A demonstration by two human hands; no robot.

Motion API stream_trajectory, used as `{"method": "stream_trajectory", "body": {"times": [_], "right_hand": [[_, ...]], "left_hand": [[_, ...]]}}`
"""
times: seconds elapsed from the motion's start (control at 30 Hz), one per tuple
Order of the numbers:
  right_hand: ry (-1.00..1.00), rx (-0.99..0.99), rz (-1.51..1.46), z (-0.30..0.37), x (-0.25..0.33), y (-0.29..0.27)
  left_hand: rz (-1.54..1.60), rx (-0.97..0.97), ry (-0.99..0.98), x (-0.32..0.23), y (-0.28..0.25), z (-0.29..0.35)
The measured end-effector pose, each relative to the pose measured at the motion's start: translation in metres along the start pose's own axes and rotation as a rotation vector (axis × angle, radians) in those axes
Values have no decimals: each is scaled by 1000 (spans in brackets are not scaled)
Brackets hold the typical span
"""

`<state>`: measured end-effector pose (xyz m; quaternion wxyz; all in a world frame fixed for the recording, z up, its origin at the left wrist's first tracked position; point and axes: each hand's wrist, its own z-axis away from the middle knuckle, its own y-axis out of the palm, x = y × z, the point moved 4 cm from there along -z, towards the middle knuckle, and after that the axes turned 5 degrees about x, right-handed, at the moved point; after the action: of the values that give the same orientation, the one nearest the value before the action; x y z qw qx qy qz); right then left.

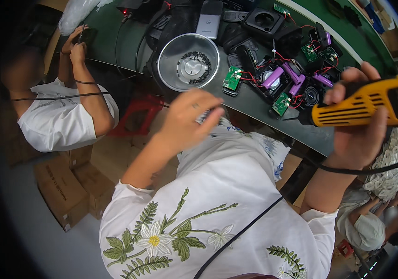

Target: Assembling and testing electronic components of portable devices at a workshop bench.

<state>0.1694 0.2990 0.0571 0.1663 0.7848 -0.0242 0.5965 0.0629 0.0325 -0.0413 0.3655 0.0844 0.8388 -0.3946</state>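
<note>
My right hand (357,135) is wrapped round a yellow and black electric screwdriver (348,106), its bit pointing left near the table's front edge. My left hand (192,118) is in front of the edge, below a clear round bowl (164,69) with small black parts inside. Its fingers are curled together, slightly blurred, over something dark that I cannot make out. Between the hands, opened black device housings lie in a heap with purple battery cells (272,78), red wires and green circuit boards (232,78). A round black speaker (311,95) is nearest the screwdriver's nose.
Behind the bowl lie a grey phone-shaped device (209,19) and a square black housing (261,21). At the left, a person in white (68,116) sits by a red stool (139,113), with cardboard boxes (61,190) on the floor. A black cable (371,171) crosses my right wrist.
</note>
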Motion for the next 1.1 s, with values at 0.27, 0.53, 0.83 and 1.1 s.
{"method": "stream_trajectory", "body": {"times": [0.27,0.53,0.83,1.1], "right_hand": [[-42,-23,229,15,-22,16],[-149,-118,374,18,24,-18],[-306,-321,651,17,5,-14],[-313,-224,547,25,-34,-22]], "left_hand": [[358,86,-544,31,57,19],[-73,240,-578,41,56,-21],[-61,205,-622,26,48,2],[207,-148,-469,23,56,13]]}}
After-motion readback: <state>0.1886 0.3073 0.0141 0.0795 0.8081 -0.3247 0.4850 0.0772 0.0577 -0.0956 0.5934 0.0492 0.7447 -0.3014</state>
